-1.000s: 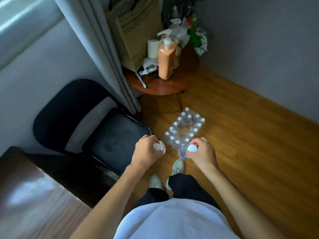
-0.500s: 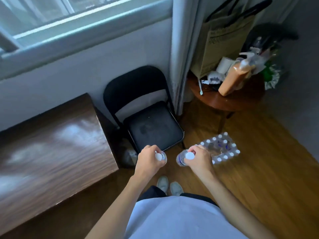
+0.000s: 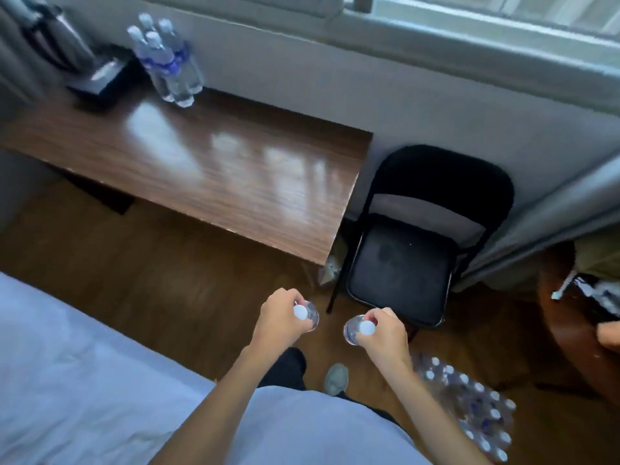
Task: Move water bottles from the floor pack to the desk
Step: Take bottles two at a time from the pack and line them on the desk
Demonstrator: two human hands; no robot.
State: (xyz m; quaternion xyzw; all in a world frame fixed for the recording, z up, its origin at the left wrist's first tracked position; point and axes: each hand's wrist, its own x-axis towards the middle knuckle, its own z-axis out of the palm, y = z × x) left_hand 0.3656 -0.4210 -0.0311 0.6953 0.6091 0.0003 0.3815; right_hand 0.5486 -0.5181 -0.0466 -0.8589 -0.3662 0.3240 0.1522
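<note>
**Two bottles in hand, four on the desk**

- Bottom of the frame: the person's pale shirt; a bed (image 3: 67,380) with a light cover fills the lower left.
- Lower right, on the wooden floor (image 3: 161,283): the floor pack (image 3: 476,407) of white-capped water bottles in clear wrap, blurred, just beside the right forearm.
- Lower centre: a grey shoe (image 3: 336,378) between the forearms.
- Centre, above the floor: left hand (image 3: 280,320), fingers curled in a grip round the neck of a bottle (image 3: 307,315), white cap showing. Right hand (image 3: 382,332), fingers likewise curled round a second bottle (image 3: 355,328), cap toward the camera. The two hands are near each other, apart.
- Right of centre: a black folding chair (image 3: 402,273) just beside the desk's right end.
- Middle to upper left: the brown wooden desk (image 3: 218,169) against the wall under the window.
- Upper left, at the back of the desk: four bottles on the desk (image 3: 167,65), upright, clustered and touching, blue labels. Beside them a dark box (image 3: 100,80) and a dark kettle-like jug (image 3: 50,35), blurred.
- Right edge: a grey curtain (image 3: 553,226) and part of a round side table (image 3: 570,330).
</note>
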